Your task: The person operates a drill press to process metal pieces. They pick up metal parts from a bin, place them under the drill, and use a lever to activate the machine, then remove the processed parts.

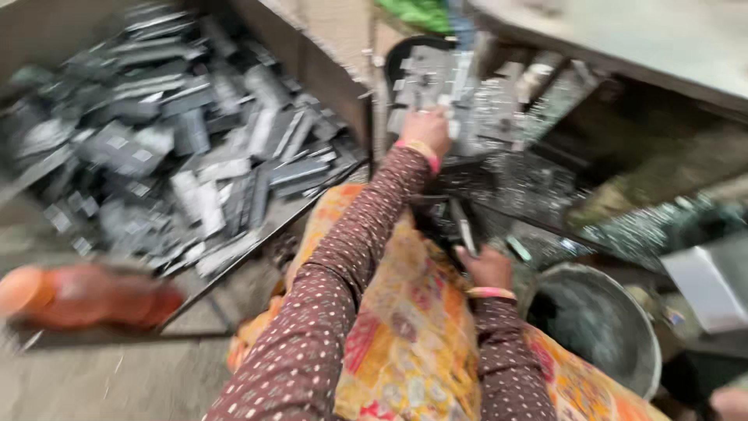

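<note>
The view is motion-blurred. My left hand [425, 131], at the end of a maroon dotted sleeve with a pink bangle, reaches forward onto a heap of flat grey metal parts [436, 76] in a dark round container. Its fingers are buried among the parts, so its grip is unclear. My right hand [485, 267] is close to my lap and holds a thin dark metal piece [464, 231] that points up and away. A yellow-orange patterned cloth [409, 327] covers my lap under both arms.
A big low tray [257, 234] on the left holds several dark grey metal parts. An orange-red bottle [86, 296] lies at lower left. A grey metal bucket [600, 331] stands at lower right, with a glittering pile of small parts [538, 183] behind it. A grey tabletop [623, 39] spans the top right.
</note>
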